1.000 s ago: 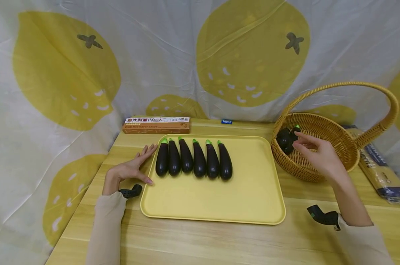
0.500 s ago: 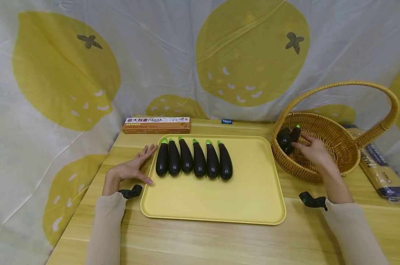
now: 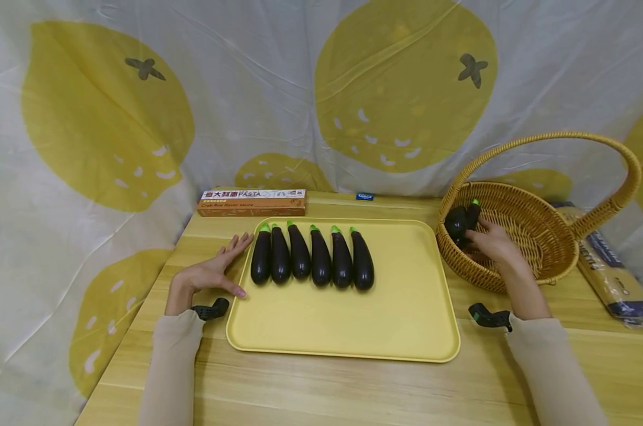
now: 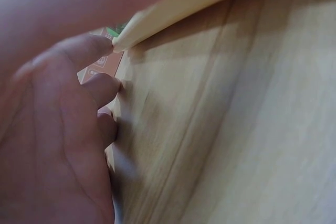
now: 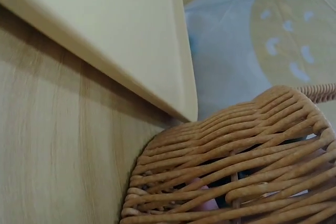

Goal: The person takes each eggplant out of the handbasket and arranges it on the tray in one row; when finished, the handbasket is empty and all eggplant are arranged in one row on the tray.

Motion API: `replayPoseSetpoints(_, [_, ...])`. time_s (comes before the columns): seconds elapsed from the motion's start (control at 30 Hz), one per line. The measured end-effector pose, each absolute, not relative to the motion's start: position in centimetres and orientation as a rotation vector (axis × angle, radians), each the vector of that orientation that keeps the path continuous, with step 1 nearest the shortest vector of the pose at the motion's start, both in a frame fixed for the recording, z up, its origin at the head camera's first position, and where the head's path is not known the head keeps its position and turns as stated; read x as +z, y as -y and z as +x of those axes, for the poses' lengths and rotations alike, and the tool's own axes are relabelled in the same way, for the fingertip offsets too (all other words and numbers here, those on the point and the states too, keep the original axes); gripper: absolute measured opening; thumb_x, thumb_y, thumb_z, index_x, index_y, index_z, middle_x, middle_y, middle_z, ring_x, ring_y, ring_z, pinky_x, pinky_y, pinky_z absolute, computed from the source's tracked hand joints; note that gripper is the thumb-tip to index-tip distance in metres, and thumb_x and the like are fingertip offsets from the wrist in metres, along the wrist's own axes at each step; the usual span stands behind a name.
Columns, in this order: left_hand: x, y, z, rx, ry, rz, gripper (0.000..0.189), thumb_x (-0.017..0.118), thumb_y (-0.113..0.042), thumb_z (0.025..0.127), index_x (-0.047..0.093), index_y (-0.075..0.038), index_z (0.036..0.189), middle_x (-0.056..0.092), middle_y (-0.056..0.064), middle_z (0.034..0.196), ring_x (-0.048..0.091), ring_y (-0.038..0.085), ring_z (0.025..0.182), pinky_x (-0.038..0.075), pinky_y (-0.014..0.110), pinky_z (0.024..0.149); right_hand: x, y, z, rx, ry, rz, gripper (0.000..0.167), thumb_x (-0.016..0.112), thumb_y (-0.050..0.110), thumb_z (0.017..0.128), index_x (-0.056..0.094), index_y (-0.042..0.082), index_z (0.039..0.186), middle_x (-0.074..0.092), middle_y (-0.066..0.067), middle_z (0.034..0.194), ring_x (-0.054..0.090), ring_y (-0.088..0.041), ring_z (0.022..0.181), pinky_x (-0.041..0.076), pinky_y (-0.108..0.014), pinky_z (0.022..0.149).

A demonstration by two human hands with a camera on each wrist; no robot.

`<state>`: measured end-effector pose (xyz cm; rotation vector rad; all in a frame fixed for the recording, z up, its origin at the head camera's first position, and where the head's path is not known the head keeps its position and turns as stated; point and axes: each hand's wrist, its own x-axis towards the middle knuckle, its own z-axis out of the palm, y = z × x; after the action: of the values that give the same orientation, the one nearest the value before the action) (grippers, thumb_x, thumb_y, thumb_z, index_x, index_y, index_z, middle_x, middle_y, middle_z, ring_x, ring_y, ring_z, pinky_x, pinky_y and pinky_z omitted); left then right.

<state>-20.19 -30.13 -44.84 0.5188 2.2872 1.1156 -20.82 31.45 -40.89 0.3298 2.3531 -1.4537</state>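
My right hand (image 3: 494, 244) is down inside the wicker basket (image 3: 545, 222), its thumb and fingers round the lower part of a dark eggplant (image 3: 473, 214) with a green stem. Another eggplant (image 3: 456, 221) lies right beside it against the basket's left wall. In the right wrist view the woven basket wall (image 5: 236, 150) hides most of that hand. At the left edge of the yellow tray (image 3: 300, 325), my left hand (image 3: 209, 272) rests with fingers spread, thumb over the rim. Several eggplants (image 3: 321, 257) lie in a row on the tray, green stems pointing away from me.
Behind the tray stands a pasta box (image 3: 251, 203), with a small blue packet (image 3: 364, 196) to its right. A plastic-wrapped package (image 3: 611, 272) lies right of the basket. The basket's tall handle (image 3: 556, 137) arches over its opening. A lemon-print cloth (image 3: 257, 89) hangs behind the table.
My right hand has lowered into the basket and moved left, its fingers closing round an eggplant, whose top has shifted slightly left. My left hand and the tray have stayed put.
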Motion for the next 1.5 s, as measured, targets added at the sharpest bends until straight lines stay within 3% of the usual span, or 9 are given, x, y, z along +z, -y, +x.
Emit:
replayPoseSetpoints(0.1, [-44.8,30.1,-20.2,1.111,-2.289,0.521,0.133,0.093,-0.02,0.075,0.0,-0.021,0.169,-0.023,0.012,0.173,-0.032,0.046,0.153,-0.02,0.078,0.115,-41.0,-31.4,-20.9,-1.515,-2.314,0.369,0.079,0.044,0.018,0.108,-0.011,0.006,0.163,0.068,0.004,0.085,0.067,0.002,0.068,0.062,-0.022,0.065])
replayPoseSetpoints(0.27, [-44.8,30.0,-20.1,1.11,-2.289,0.529,0.132,0.093,-0.02,0.075,0.0,-0.019,0.169,-0.022,0.012,0.173,-0.032,0.045,0.153,-0.02,0.077,0.116,-41.0,-31.7,-20.8,-1.603,-2.248,0.408,0.082,0.047,0.016,0.107,-0.011,0.012,0.164,0.066,0.009,0.081,0.07,0.001,0.071,0.064,-0.023,0.068])
replayPoseSetpoints(0.43, [-44.8,30.0,-20.2,1.119,-2.279,0.531,0.133,0.094,-0.02,0.075,0.0,-0.019,0.168,-0.023,0.013,0.172,-0.032,0.046,0.153,-0.02,0.078,0.115,-40.8,-32.6,-20.2,-1.535,-2.281,0.411,0.085,0.05,0.017,0.107,-0.014,0.013,0.163,0.07,-0.024,0.107,0.073,-0.003,0.072,0.065,-0.027,0.072])
replayPoseSetpoints(0.53, [-44.8,30.0,-20.1,1.12,-2.28,0.529,0.133,0.094,-0.02,0.074,0.0,-0.019,0.169,-0.023,0.014,0.172,-0.032,0.046,0.153,-0.021,0.078,0.115,-40.6,-33.3,-19.8,-1.458,-2.305,0.396,0.084,0.048,0.022,0.108,-0.017,0.012,0.162,0.047,-0.047,0.139,0.072,-0.002,0.073,0.065,-0.028,0.074])
replayPoseSetpoints(0.63, [-44.9,30.1,-20.1,1.111,-2.289,0.526,0.133,0.093,-0.02,0.075,0.0,-0.019,0.169,-0.023,0.013,0.172,-0.032,0.046,0.153,-0.021,0.077,0.115,-40.5,-33.8,-19.7,-1.429,-2.3,0.381,0.083,0.046,0.024,0.109,-0.018,0.012,0.161,0.03,-0.049,0.152,0.069,0.0,0.076,0.065,-0.029,0.074])
replayPoseSetpoints(1.23, [-44.9,30.2,-20.1,1.117,-2.283,0.524,0.132,0.093,-0.021,0.075,0.0,-0.02,0.169,-0.023,0.013,0.173,-0.032,0.046,0.153,-0.02,0.078,0.115,-40.9,-33.7,-19.8,-1.373,-2.374,0.336,0.075,0.042,0.03,0.111,-0.007,0.013,0.164,0.035,-0.044,0.153,0.066,0.004,0.078,0.065,-0.031,0.076])
replayPoseSetpoints(1.3, [-44.9,30.2,-20.1,1.12,-2.282,0.529,0.132,0.093,-0.02,0.075,0.0,-0.02,0.169,-0.023,0.013,0.173,-0.032,0.045,0.153,-0.021,0.078,0.115,-40.9,-33.7,-19.8,-1.365,-2.389,0.332,0.074,0.043,0.03,0.111,-0.004,0.012,0.165,0.039,-0.043,0.151,0.068,0.002,0.076,0.065,-0.031,0.075])
replayPoseSetpoints(1.47, [-44.9,30.2,-20.2,1.12,-2.282,0.538,0.132,0.093,-0.02,0.075,0.0,-0.02,0.169,-0.023,0.012,0.173,-0.032,0.043,0.154,-0.021,0.076,0.116,-40.6,-34.0,-19.8,-1.253,-2.463,0.307,0.073,0.049,0.027,0.109,0.007,0.009,0.165,0.072,-0.013,0.08,0.067,-0.008,0.064,0.062,-0.034,0.071])
replayPoseSetpoints(1.5, [-44.9,30.2,-20.2,1.118,-2.283,0.538,0.132,0.093,-0.02,0.075,0.0,-0.02,0.169,-0.023,0.012,0.173,-0.032,0.043,0.154,-0.021,0.076,0.116,-40.4,-34.1,-19.7,-1.205,-2.482,0.297,0.073,0.05,0.028,0.108,0.008,0.009,0.165,0.073,-0.011,0.085,0.072,-0.018,0.074,0.062,-0.039,0.078])
